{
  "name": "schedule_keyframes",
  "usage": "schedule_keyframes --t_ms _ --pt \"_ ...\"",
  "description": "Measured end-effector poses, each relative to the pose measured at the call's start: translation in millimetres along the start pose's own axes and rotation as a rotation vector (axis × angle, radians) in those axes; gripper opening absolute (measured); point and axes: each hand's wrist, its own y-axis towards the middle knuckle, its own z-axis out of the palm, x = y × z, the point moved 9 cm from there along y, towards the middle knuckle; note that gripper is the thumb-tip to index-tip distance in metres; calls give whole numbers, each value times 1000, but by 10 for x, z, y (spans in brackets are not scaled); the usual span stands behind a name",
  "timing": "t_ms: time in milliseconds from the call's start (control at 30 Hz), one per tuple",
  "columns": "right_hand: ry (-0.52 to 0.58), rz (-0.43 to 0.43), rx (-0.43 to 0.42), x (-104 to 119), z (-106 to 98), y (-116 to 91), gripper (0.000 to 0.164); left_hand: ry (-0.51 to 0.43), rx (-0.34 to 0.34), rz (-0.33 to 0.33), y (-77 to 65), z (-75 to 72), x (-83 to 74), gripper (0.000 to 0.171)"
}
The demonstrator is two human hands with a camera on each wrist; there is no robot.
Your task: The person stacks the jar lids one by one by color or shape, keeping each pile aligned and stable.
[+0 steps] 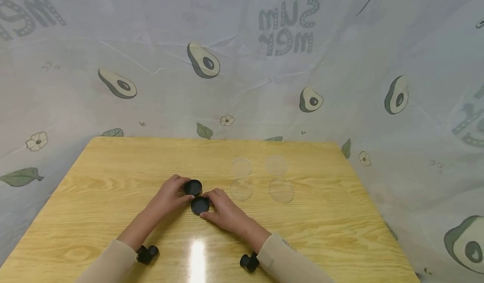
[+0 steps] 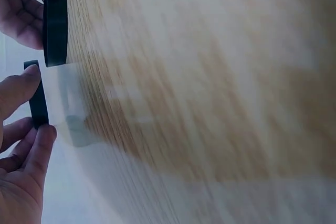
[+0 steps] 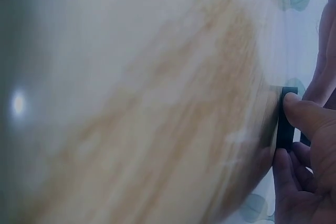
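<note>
Two shallow, round black lids with raised rims lie close together at mid-table in the head view. My left hand (image 1: 171, 194) pinches the farther black lid (image 1: 193, 187) between thumb and fingers. The nearer black lid (image 1: 200, 206) is held at its right side by my right hand (image 1: 224, 210). In the left wrist view, thumb and fingers grip the edge of the farther lid (image 2: 38, 95), with the nearer lid (image 2: 55, 30) beyond it. The right wrist view shows the nearer lid (image 3: 286, 119) edge-on, pinched by the right thumb and fingers.
Several thin, clear round discs lie right of the hands on the wooden table (image 1: 325, 216), among them a far-left disc (image 1: 242, 168) and a near-right disc (image 1: 281, 190). A printed cloth (image 1: 242, 90) hangs behind the table. Black wrist cameras (image 1: 147, 254) sit at both sleeves.
</note>
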Motion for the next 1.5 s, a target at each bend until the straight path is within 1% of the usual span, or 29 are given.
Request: schedule_keyframes --t_ms 167,267,400,567,700,800,933,1167,1500 --pt "-4 8 -8 13 -4 -3 51 -36 4 27 -143 -50 -39 50" --pt "-7 7 -14 19 -27 1 50 -56 13 54 -192 -57 -87 50" --pt "-10 8 -18 22 -50 4 50 -73 40 66 -228 -44 -143 50" --pt "-10 7 -17 17 -52 2 52 -88 79 78 -247 6 -180 50" --pt "-9 6 -21 26 -53 4 51 -91 94 74 -262 55 -172 50" --pt "-10 5 -23 33 -49 7 51 -83 90 84 -276 71 -179 49" --pt "-3 12 -20 32 -36 12 49 -81 82 115 -292 81 -213 49" --pt "3 13 -18 29 -11 19 47 -84 98 106 -302 112 -221 48" --pt "5 3 -25 43 -16 2 49 -90 97 130 -294 140 -224 50"
